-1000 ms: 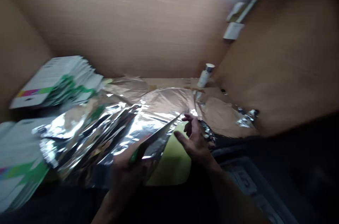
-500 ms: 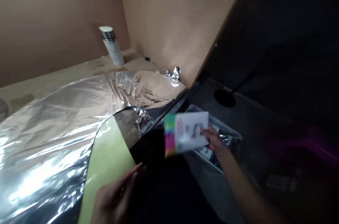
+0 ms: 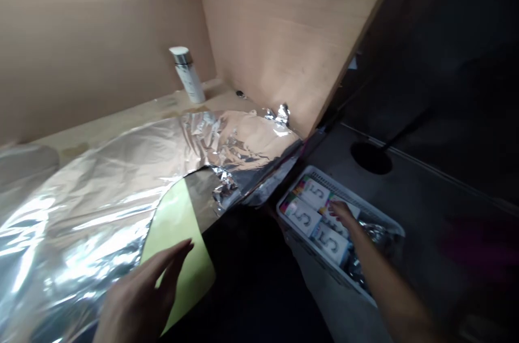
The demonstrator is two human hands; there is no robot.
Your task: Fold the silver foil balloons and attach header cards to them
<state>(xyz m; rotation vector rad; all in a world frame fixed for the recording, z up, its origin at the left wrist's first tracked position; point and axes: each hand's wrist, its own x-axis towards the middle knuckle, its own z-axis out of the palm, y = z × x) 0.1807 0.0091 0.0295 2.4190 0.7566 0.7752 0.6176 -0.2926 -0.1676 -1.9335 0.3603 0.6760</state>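
So the right hand (image 3: 343, 214) is down in a white plastic basket (image 3: 324, 180) off to the right, with its fingertips sitting right on top of a bunch of white packs (image 3: 330, 243) with a big "5" printed on them and rainbow-colored edges. They're lying in there side by side, and some crinkly foil (image 3: 375, 235) is stuffed into the far end. Honestly can't tell if that hand is pinching a pack or just resting on it. The left hand (image 3: 138, 294) is open with the fingers spread, holding nothing, hovering near the bottom of the shot right by a yellow-green sheet (image 3: 180, 264), which is partly covered by a big shiny foil sheet (image 3: 97, 192) spread over the table (image 3: 121, 140). The basket sits lower than the table and just past its edge. Behind all that, a white bottle with a metal cap (image 3: 186, 75) stands upright against a wooden panel (image 3: 275, 24).
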